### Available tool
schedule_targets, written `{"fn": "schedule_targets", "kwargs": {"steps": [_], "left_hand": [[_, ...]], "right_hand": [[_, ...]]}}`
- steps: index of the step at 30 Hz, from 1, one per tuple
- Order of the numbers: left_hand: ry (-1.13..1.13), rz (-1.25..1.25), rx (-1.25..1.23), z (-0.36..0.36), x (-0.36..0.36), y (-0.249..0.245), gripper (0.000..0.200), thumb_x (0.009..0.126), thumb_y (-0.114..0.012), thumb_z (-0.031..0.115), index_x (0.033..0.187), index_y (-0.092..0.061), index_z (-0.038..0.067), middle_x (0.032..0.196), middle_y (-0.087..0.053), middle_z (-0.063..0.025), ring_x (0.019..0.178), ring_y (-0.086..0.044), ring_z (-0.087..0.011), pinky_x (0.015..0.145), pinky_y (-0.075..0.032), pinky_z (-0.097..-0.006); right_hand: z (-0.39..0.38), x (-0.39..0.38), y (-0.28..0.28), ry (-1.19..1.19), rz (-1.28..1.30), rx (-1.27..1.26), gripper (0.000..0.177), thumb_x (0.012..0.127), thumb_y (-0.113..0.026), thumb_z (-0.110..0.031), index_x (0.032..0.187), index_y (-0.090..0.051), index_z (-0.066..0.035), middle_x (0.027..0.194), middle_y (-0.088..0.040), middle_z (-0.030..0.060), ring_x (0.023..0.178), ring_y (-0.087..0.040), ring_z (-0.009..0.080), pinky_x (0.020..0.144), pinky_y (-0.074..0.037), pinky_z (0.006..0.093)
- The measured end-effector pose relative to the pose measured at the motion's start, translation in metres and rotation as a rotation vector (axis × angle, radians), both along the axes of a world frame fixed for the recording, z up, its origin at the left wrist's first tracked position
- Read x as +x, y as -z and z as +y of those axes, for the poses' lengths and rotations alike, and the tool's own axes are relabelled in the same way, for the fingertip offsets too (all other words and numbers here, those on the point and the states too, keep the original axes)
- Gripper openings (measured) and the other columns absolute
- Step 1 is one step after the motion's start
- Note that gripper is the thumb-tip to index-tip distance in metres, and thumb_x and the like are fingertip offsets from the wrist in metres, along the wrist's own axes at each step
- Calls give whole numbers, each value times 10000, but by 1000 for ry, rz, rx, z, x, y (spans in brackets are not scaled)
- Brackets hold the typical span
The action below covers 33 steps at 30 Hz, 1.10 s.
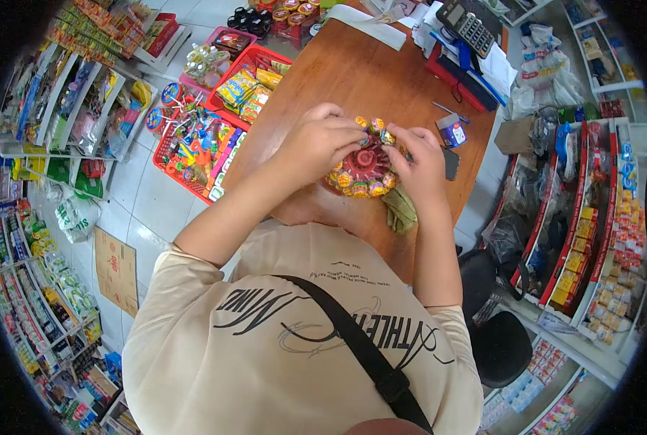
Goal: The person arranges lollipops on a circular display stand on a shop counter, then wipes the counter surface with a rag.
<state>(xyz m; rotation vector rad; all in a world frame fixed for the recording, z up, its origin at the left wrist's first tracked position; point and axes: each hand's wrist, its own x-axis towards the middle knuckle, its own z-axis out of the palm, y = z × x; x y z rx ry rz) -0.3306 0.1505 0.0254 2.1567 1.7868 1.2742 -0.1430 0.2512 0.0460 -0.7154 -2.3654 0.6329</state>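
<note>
A round red lollipop stand (367,161) sits on the wooden table, seen from above. Lollipops in yellow and orange wrappers (358,190) ring its edge. From the left, my left hand (329,139) reaches over the stand's far left side, its bent fingers closed at a lollipop there. My right hand (419,158) is at the far right side, thumb and fingers pinched about another lollipop (387,138). The fingers partly hide both lollipops. A crumpled green cloth (399,210) lies against the stand's near right side, below my right hand.
The wooden table (338,80) carries a small blue and white box (451,132), a pen (450,111), a dark phone (451,164) and a calculator (470,30) on papers. Red baskets of sweets (193,148) stand at the left. Stocked shelves (577,217) line the right; a black chair (501,348) is beside me.
</note>
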Motion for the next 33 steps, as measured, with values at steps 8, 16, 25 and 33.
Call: {"fn": "schedule_targets", "kwargs": {"steps": [8,16,25,33], "left_hand": [[-48,-165,-81,-9,-1,1,203,719,-742,139,919,-721,109,892,-650,-33,884,-579,-240,801,-460,-359],[-46,-218,-118,-4,-2,7,246,693,-761,106,933,-710,120,866,-631,-31,877,-574,-238,788,-457,-358],[-42,-221,-96,-8,-1,9,283,671,-772,83,940,-687,119,873,-612,-35,872,-564,-256,795,-451,-373],[-64,-199,-81,-12,1,10,249,698,-760,116,936,-686,120,848,-615,-36,874,-567,-248,804,-443,-372]], "right_hand": [[7,-10,4,-58,-50,-31,333,692,-750,-126,1019,-690,-112,829,-675,74,875,-589,242,798,-448,372],[12,-19,-3,-143,-122,-74,321,714,-729,-116,1033,-695,-120,998,-696,41,922,-596,223,849,-433,365],[11,-19,4,-173,-81,-10,318,717,-723,-113,1034,-694,-126,1007,-696,34,922,-598,226,859,-425,368],[14,-17,2,-179,-121,66,295,720,-721,-121,1015,-698,-133,1004,-697,31,952,-589,246,864,-423,383]]}}
